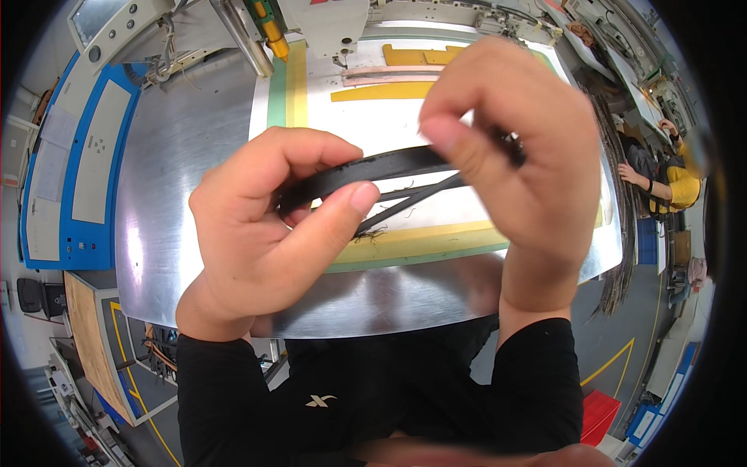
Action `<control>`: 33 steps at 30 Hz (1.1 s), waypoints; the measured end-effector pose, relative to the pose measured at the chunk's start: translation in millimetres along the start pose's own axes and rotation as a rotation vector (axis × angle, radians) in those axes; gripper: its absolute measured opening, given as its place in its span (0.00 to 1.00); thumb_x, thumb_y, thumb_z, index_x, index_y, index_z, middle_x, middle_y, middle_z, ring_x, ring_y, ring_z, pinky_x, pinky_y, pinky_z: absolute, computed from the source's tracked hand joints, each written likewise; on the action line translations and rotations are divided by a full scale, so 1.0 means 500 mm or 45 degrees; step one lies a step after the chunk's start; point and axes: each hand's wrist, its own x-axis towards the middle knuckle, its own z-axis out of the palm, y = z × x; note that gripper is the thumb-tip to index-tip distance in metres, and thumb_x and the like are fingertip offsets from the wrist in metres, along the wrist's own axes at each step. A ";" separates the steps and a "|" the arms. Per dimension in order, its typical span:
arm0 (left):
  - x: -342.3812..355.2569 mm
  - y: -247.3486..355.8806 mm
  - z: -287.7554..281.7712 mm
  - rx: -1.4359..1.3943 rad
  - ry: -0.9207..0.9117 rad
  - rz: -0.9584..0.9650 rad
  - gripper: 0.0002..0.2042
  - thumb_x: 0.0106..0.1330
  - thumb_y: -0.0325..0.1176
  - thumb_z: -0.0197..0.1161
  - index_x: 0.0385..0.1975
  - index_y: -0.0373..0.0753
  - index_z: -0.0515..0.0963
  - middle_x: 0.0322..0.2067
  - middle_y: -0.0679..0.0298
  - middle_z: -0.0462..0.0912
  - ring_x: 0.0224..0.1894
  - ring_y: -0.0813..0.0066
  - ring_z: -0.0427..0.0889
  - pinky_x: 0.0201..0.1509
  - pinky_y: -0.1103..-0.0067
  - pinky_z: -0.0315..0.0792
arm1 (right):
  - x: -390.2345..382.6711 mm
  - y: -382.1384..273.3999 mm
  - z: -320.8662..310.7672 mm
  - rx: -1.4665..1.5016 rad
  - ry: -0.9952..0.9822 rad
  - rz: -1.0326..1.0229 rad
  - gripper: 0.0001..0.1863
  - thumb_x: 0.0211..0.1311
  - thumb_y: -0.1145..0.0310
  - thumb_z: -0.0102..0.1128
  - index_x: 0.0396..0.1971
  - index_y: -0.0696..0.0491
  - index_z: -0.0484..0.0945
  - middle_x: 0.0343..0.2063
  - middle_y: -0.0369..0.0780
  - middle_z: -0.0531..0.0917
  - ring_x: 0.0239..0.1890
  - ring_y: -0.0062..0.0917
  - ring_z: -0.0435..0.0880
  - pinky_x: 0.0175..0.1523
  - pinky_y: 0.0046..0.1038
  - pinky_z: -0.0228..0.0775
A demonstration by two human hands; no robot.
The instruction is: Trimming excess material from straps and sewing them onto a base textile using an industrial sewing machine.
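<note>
A curved black strip (398, 162), glossy and bendable, stretches between my two hands above the metal worktable. My left hand (261, 222) pinches its left end, thumb below and fingers curled over it. The strip's right end goes into my right hand (537, 163), which is smeared by motion, its thumb and fingers curled around that end. Just below, a thinner black piece (416, 204) crosses at a slant, with loose frayed threads at its lower end. Where the thinner piece joins the strip is hidden by my right hand.
A white sheet (311, 117) bordered in yellow and green lies on the shiny worktable (187, 156). Yellow flat pieces (381, 92) and a pinkish strip (389, 75) rest there, under machine parts. Long dark strips (615, 202) hang at the right edge. A person in yellow (681, 183) works beyond.
</note>
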 end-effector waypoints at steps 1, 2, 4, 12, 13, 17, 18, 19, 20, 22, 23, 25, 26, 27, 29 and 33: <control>0.000 0.000 0.000 0.001 0.009 0.007 0.12 0.60 0.23 0.69 0.43 0.28 0.79 0.36 0.60 0.84 0.38 0.80 0.81 0.44 0.85 0.72 | 0.000 0.005 -0.002 0.025 0.105 -0.011 0.04 0.53 0.81 0.63 0.29 0.58 0.79 0.29 0.34 0.79 0.24 0.12 0.66 0.29 0.18 0.55; 0.000 -0.001 0.000 0.002 0.019 0.013 0.12 0.60 0.23 0.69 0.43 0.28 0.79 0.35 0.60 0.84 0.37 0.80 0.81 0.44 0.85 0.72 | -0.002 -0.005 0.000 0.024 0.104 -0.011 0.04 0.53 0.81 0.63 0.29 0.58 0.79 0.29 0.34 0.79 0.24 0.12 0.66 0.29 0.18 0.55; -0.001 -0.006 -0.002 0.012 0.042 0.003 0.13 0.59 0.23 0.70 0.44 0.28 0.79 0.35 0.60 0.84 0.37 0.80 0.80 0.43 0.85 0.72 | -0.005 -0.031 0.015 0.181 0.405 0.373 0.07 0.54 0.83 0.60 0.33 0.58 0.80 0.31 0.33 0.80 0.23 0.09 0.65 0.31 0.17 0.54; -0.001 -0.008 -0.003 0.029 -0.038 0.033 0.23 0.57 0.21 0.71 0.54 0.29 0.73 0.31 0.63 0.83 0.35 0.83 0.80 0.43 0.87 0.71 | -0.010 -0.006 0.020 0.333 -0.224 0.138 0.12 0.49 0.69 0.70 0.33 0.58 0.84 0.25 0.35 0.83 0.19 0.15 0.67 0.27 0.18 0.55; -0.002 -0.005 -0.001 -0.005 -0.006 0.030 0.24 0.57 0.22 0.71 0.54 0.29 0.73 0.32 0.63 0.83 0.35 0.83 0.80 0.43 0.87 0.71 | -0.007 -0.012 0.015 0.333 -0.223 0.137 0.12 0.49 0.69 0.70 0.33 0.58 0.84 0.25 0.35 0.83 0.19 0.15 0.67 0.27 0.18 0.55; 0.005 0.001 -0.001 -0.138 0.055 -0.074 0.21 0.58 0.23 0.70 0.51 0.29 0.74 0.34 0.61 0.84 0.37 0.81 0.80 0.44 0.86 0.71 | -0.005 -0.027 0.001 0.520 -0.148 0.405 0.13 0.47 0.68 0.72 0.30 0.60 0.82 0.23 0.36 0.81 0.21 0.15 0.69 0.28 0.17 0.57; 0.008 0.000 0.000 -0.145 0.044 -0.068 0.21 0.58 0.23 0.70 0.51 0.29 0.74 0.34 0.61 0.84 0.37 0.81 0.80 0.44 0.86 0.71 | -0.010 -0.030 -0.006 0.625 -0.043 0.577 0.13 0.46 0.69 0.73 0.29 0.60 0.82 0.22 0.36 0.80 0.21 0.15 0.70 0.28 0.18 0.56; 0.011 -0.003 -0.002 -0.166 0.018 -0.029 0.19 0.58 0.24 0.70 0.49 0.29 0.75 0.35 0.61 0.84 0.37 0.81 0.81 0.45 0.85 0.72 | -0.011 -0.033 -0.018 0.596 -0.038 0.638 0.12 0.45 0.69 0.72 0.28 0.61 0.82 0.23 0.37 0.80 0.21 0.16 0.69 0.29 0.19 0.55; 0.014 -0.003 -0.002 -0.189 -0.008 0.010 0.17 0.58 0.24 0.70 0.47 0.29 0.77 0.36 0.60 0.84 0.38 0.80 0.81 0.45 0.84 0.72 | -0.014 -0.033 -0.027 0.581 -0.030 0.644 0.12 0.45 0.69 0.72 0.28 0.61 0.82 0.23 0.37 0.80 0.21 0.16 0.69 0.29 0.19 0.55; 0.006 -0.005 -0.007 -0.160 0.031 -0.023 0.14 0.58 0.25 0.71 0.42 0.29 0.78 0.36 0.60 0.84 0.38 0.78 0.81 0.46 0.83 0.72 | -0.008 -0.015 -0.020 0.475 -0.155 0.477 0.11 0.47 0.70 0.71 0.28 0.61 0.82 0.24 0.37 0.80 0.22 0.16 0.69 0.29 0.19 0.55; 0.002 -0.006 -0.008 -0.075 0.053 -0.022 0.14 0.58 0.25 0.71 0.42 0.29 0.78 0.36 0.60 0.84 0.38 0.78 0.81 0.46 0.83 0.73 | -0.006 -0.007 -0.009 0.486 -0.160 0.472 0.11 0.47 0.70 0.71 0.28 0.61 0.82 0.24 0.37 0.80 0.22 0.16 0.69 0.29 0.19 0.55; 0.001 -0.007 -0.008 -0.006 0.056 -0.013 0.14 0.57 0.25 0.72 0.42 0.29 0.79 0.35 0.60 0.83 0.38 0.79 0.81 0.46 0.83 0.73 | -0.005 -0.003 0.005 0.467 -0.073 0.249 0.11 0.49 0.70 0.71 0.27 0.61 0.81 0.23 0.37 0.80 0.23 0.16 0.69 0.30 0.20 0.55; 0.001 -0.008 -0.008 0.009 0.033 0.035 0.14 0.57 0.25 0.72 0.41 0.29 0.79 0.35 0.60 0.83 0.38 0.79 0.81 0.45 0.83 0.73 | -0.004 -0.005 0.005 0.462 -0.073 0.252 0.11 0.49 0.70 0.71 0.27 0.61 0.81 0.23 0.37 0.80 0.23 0.16 0.69 0.30 0.20 0.55; 0.001 -0.009 -0.008 0.023 0.011 0.083 0.14 0.57 0.25 0.72 0.41 0.29 0.79 0.35 0.60 0.83 0.38 0.79 0.81 0.45 0.83 0.73 | -0.003 -0.006 0.006 0.392 -0.033 0.267 0.09 0.51 0.70 0.70 0.26 0.60 0.80 0.23 0.35 0.79 0.24 0.14 0.68 0.30 0.20 0.54; -0.001 -0.010 -0.008 0.016 0.027 0.075 0.14 0.57 0.25 0.72 0.41 0.29 0.79 0.35 0.60 0.83 0.37 0.79 0.81 0.45 0.83 0.72 | -0.004 -0.010 0.007 0.318 0.004 0.283 0.09 0.54 0.71 0.70 0.25 0.59 0.79 0.22 0.33 0.78 0.24 0.13 0.67 0.30 0.19 0.54; -0.002 -0.007 -0.005 -0.026 0.061 0.056 0.13 0.57 0.23 0.72 0.41 0.29 0.79 0.34 0.61 0.83 0.36 0.79 0.80 0.43 0.84 0.72 | -0.014 -0.011 -0.012 0.201 0.155 0.549 0.11 0.61 0.69 0.69 0.23 0.57 0.78 0.22 0.29 0.75 0.24 0.10 0.64 0.29 0.19 0.50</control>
